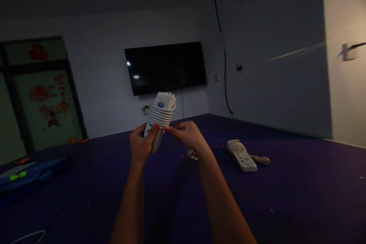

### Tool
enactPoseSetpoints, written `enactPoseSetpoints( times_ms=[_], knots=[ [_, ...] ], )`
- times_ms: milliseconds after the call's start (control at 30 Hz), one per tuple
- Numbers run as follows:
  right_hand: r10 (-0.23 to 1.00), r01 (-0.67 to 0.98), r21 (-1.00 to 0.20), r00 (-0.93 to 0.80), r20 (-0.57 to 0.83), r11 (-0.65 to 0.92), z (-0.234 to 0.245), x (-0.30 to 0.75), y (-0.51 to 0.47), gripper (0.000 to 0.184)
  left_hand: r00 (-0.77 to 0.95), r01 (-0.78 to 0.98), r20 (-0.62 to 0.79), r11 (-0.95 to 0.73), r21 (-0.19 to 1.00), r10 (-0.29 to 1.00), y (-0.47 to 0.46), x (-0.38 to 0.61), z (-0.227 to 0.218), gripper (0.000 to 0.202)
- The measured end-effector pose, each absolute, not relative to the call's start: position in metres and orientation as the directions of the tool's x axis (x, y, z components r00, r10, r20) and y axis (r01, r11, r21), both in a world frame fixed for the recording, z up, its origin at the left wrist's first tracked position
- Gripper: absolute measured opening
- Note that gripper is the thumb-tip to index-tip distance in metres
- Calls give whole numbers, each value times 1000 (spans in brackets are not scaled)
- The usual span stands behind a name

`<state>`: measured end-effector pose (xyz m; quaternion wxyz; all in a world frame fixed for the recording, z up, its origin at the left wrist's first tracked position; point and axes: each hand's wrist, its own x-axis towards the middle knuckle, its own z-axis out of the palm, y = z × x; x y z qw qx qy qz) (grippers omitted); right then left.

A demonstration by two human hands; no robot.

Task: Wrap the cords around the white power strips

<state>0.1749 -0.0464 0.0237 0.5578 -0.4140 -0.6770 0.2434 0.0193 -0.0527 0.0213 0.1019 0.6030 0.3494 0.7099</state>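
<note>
I hold a long white plastic power strip in the middle of the frame, tilted, my left hand clasped around its lower end with the thumb pressed just below the winding. A thick white rubbery-looking cord circles the strip's body in close turns. My right hand has its fingertips drawn together against the lowest turn; whether they pinch the cord or only touch it, I cannot tell. If my left thumb eased, I judge the turns could slacken and slide off the end; pulling too hard with the right could twist the strip from my grasp, and the dim light could hide a crossed turn. Counting, I see two power strips: mine, and a second white plastic one with cord wound on its far end, lying at right of centre on the dark purple flat surface. One pale plug lies beside that one. One black flat television hangs upper centre, and one blue cloth heap lies lower left.
</note>
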Motion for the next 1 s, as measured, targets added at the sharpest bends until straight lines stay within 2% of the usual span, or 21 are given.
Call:
enactPoseSetpoints(
  times_ms=[67, 133, 267, 400, 633, 733, 833, 900, 1000],
  knots=[
    [803, 361, -754, 20, 595, 549, 24, 175, -48, 47, -288, 310, 803, -742, 594, 522, -52, 21, 21, 40],
    [783, 346, -736, 6, 622, 582, 26, 175, -53, 43, -327, 343, 820, -749, 567, 471, -52, 23, 20, 40],
    [775, 136, -766, -196, 601, 628, 32, 176, -66, 24, -419, 427, 831, -728, 536, 366, -56, 28, 18, 40],
    [735, 74, -763, -343, 585, 642, 36, 171, -75, 10, -499, 483, 816, -688, 541, 292, -58, 29, 16, 39],
    [689, 66, -718, -356, 632, 693, 34, 155, -76, 12, -537, 557, 818, -641, 528, 207, -52, 27, 10, 34],
    [656, -97, -752, -424, 624, 652, 34, 155, -78, 12, -523, 620, 841, -614, 489, 141, -53, 26, 9, 37],
    [529, -285, -740, -549, 647, 609, 35, 159, -79, 22, -543, 601, 832, -639, 480, 115, -56, 26, 10, 38],
    [460, -311, -720, -600, 655, 620, 36, 161, -76, 23, -561, 573, 819, -659, 487, 117, -58, 26, 13, 38],
    [462, -296, -707, -587, 665, 642, 35, 161, -69, 23, -574, 526, 806, -689, 498, 144, -61, 28, 15, 38]
  ],
)
